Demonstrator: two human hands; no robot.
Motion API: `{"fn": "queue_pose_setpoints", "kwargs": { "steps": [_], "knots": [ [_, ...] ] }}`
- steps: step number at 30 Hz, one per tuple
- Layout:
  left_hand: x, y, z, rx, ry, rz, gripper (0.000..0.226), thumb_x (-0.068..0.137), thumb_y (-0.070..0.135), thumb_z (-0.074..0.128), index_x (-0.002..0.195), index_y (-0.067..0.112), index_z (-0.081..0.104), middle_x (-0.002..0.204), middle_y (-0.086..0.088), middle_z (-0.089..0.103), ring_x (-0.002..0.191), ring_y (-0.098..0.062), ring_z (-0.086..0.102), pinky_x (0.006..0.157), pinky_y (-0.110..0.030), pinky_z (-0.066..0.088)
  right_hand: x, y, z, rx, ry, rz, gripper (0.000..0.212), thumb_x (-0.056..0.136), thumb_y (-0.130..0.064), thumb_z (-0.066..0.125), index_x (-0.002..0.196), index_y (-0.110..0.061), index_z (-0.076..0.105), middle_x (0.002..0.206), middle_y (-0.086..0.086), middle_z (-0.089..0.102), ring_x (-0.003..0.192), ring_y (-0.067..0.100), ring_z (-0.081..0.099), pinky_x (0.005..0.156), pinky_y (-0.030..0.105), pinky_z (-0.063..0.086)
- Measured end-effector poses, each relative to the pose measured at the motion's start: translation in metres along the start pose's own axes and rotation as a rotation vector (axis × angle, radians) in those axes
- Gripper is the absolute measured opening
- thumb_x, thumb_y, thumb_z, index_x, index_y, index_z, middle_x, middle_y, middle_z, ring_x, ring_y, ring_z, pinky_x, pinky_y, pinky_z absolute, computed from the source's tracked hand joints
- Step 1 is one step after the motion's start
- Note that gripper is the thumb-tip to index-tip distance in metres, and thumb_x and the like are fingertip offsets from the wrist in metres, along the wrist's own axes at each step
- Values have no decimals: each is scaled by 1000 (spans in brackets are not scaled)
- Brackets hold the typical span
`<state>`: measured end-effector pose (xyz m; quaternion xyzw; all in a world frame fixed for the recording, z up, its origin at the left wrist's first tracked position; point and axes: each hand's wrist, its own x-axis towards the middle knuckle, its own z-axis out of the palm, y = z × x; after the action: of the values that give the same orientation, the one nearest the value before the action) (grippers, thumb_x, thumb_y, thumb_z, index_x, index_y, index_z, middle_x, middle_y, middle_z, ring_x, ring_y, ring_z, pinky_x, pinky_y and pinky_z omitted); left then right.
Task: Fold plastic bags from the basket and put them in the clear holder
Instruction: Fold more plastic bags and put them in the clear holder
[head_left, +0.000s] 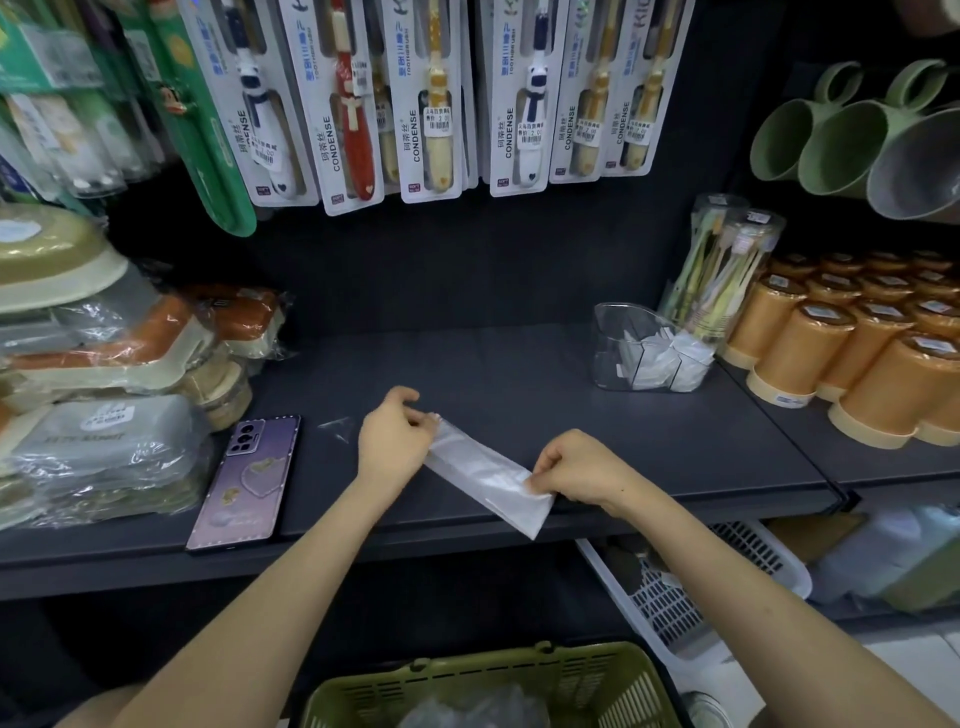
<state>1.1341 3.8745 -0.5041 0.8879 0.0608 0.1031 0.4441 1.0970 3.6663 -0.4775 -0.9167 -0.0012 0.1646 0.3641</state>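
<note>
We hold one plastic bag (480, 470) between our hands, already folded down into a narrow flat strip and lying on the dark shelf (675, 452). The strip's long axis runs on a diagonal, from far-left to near-right, and its near corner reaches over the shelf's front edge.

Our left hand (397, 439) pinches the far end, fingers curled in on the plastic. Our right hand (571, 470) pinches the near end between thumb and fingertips. So the bag lies directly between the two hands, each closed on one end, with its middle resting flat.

We judge that we are mid-fold: the strip looks too long for the holder and probably wants shortening end over end along that diagonal.

The clear holder (610, 332) stands farther back and off to the right, well apart from the strip, with several folded bags (660, 364) already in it. It lies beyond our right hand, so that hand is the nearer one for the drop, and the carry would go up and to the right.

The green basket (597, 670) sits below and in front of us, under the shelf's edge, with crumpled plastic showing inside. A phone (244, 483) lies on the shelf left of our left hand, out of the way.
</note>
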Motion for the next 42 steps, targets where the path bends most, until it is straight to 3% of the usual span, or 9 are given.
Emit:
{"fn": "queue_pose_setpoints", "kwargs": {
  "steps": [6, 9, 13, 18, 21, 24, 27, 33, 42],
  "knots": [
    [-20, -7, 9, 506, -203, 737, 51, 94, 39, 33, 123, 12, 65, 131, -6, 62, 125, -30, 54, 110, -40, 32, 3, 0, -13, -44, -57, -30, 15, 80, -9, 71, 66, -15, 66, 61, -9, 56, 53, 1, 46, 47, 13, 33],
    [-35, -3, 17, 604, -418, 601, 62, 98, 49, 12, 150, 20, 31, 157, 2, 26, 148, -21, 13, 117, -27, -3, 7, 1, -19, -44, -71, -17, 4, 81, -9, 69, 77, -10, 71, 61, -4, 55, 48, 4, 42, 41, 13, 30],
    [-44, -1, 33, 694, -411, 423, 51, 106, 38, 18, 154, 24, 14, 162, 3, 9, 149, -20, -1, 119, -31, -7, 11, 6, -26, -9, 2, -39, 10, 85, -12, 67, 93, -9, 72, 73, -9, 60, 64, 3, 52, 57, 12, 41],
    [-54, 12, 49, 741, -320, 263, 51, 106, 36, 16, 154, 22, 14, 162, -1, 8, 149, -25, 0, 119, -36, -5, 5, 20, 11, -376, 572, -351, 29, 89, -25, 58, 113, -16, 70, 108, 3, 67, 97, 28, 61, 81, 34, 50],
    [-57, 21, 55, 767, -305, 187, 51, 105, 36, 15, 154, 21, 14, 162, -3, 7, 149, -26, 1, 121, -38, 0, 1, 32, 42, -551, 471, -465, 52, 90, -40, 36, 124, -13, 64, 122, 10, 66, 110, 32, 63, 94, 45, 49],
    [-55, 22, 53, 831, -301, 184, 53, 105, 36, 16, 154, 19, 10, 162, -6, 5, 149, -27, 2, 121, -41, 2, -2, 41, 46, -576, 278, -359, 94, 87, -64, -17, 148, -14, 35, 154, 8, 33, 145, 25, 26, 116, 36, 1],
    [-49, 13, 44, 794, -278, 347, 51, 105, 32, 20, 154, 21, 11, 162, -6, 5, 149, -26, 2, 121, -39, 0, -1, 43, 47, -640, 263, -328, 115, 66, -62, -42, 153, -16, 16, 161, 2, 14, 149, 18, 7, 114, 32, -12],
    [-24, -17, 19, 505, -503, 636, 45, 105, 27, 31, 150, 24, 29, 158, 4, 20, 149, -15, 8, 115, -17, -6, -1, 40, 47, -682, 240, -292, 119, 58, -61, -47, 154, -18, 8, 162, 0, 7, 149, 15, 0, 118, 35, -9],
    [-15, -25, 12, 591, -631, 660, 102, 70, 76, -27, 153, 29, 11, 152, 18, -4, 142, 0, -10, 111, -14, -15, -14, 62, 19, -653, 233, -165, 109, 62, -71, -36, 154, -27, 4, 161, -11, 1, 148, 7, -6, 118, 41, -11]
  ]
}}
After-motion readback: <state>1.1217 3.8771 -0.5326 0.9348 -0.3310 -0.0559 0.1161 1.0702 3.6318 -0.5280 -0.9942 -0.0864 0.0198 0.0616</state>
